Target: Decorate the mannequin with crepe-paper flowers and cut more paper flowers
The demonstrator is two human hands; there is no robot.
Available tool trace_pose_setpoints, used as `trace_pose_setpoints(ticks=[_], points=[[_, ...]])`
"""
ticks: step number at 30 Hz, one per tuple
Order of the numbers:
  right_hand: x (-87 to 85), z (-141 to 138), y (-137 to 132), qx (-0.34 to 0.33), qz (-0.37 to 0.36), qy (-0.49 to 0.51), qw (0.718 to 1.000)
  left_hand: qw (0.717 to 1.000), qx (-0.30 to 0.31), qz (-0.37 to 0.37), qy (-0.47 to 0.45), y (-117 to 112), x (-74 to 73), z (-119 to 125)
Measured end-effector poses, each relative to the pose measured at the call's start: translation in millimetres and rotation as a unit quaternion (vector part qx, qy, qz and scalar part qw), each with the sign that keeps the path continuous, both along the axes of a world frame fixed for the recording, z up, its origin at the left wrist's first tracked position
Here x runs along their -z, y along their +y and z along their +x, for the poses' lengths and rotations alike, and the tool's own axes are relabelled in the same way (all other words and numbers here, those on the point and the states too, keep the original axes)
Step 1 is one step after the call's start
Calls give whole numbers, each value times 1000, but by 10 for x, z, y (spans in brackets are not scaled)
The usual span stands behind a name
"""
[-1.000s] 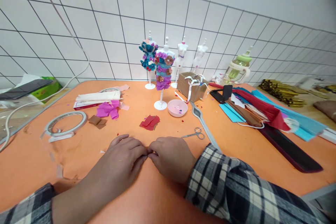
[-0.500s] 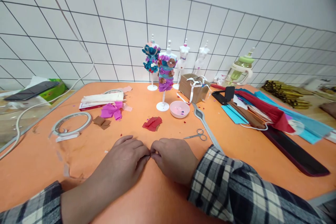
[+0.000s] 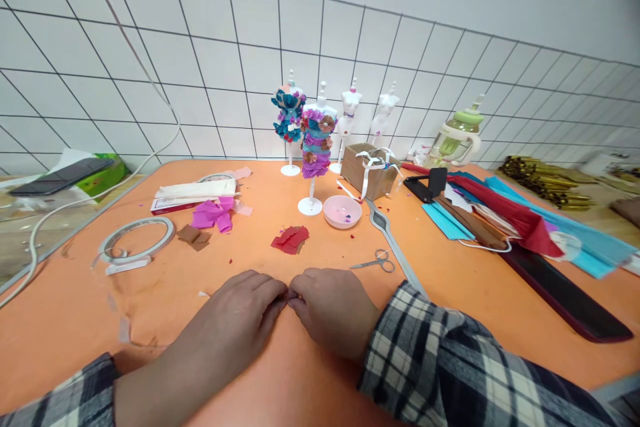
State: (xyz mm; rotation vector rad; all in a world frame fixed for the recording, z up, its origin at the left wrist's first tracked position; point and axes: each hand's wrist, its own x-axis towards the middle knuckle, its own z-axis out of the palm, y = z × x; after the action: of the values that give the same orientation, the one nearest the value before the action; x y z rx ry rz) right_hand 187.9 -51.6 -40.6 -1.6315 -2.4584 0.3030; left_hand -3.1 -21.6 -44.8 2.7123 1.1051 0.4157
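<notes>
My left hand [image 3: 239, 317] and my right hand [image 3: 334, 308] rest knuckles-up on the orange table [image 3: 450, 280], fingertips meeting in a pinch at the middle. Whatever they pinch is too small and hidden to name. Just beyond them lie red paper scraps [image 3: 290, 239] and small scissors [image 3: 375, 261]. Further back stands a mannequin dressed in purple and blue paper flowers [image 3: 315, 143], with a pink bowl [image 3: 342, 211] beside its base.
A tape ring [image 3: 134, 240], magenta [image 3: 214, 213] and brown scraps sit left. Three more mannequins, a ribboned cardboard box [image 3: 374, 170] and a green bottle [image 3: 457, 137] stand at the back. Coloured paper sheets [image 3: 525, 220] and a dark long case [image 3: 570, 290] lie right.
The hands keep the same pinch; the view has tilted slightly so everything sits a little lower in the picture.
</notes>
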Motion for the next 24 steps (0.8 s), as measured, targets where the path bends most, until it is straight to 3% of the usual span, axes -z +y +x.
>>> trace_pose_setpoints(ticks=[6,24], points=[[17,-9,0,13,2,1,1000,999,28,10,25,11,-16,-12],[16,29,-2,-54,42,-60,996,999,29,24,-20,20,-73,-31]])
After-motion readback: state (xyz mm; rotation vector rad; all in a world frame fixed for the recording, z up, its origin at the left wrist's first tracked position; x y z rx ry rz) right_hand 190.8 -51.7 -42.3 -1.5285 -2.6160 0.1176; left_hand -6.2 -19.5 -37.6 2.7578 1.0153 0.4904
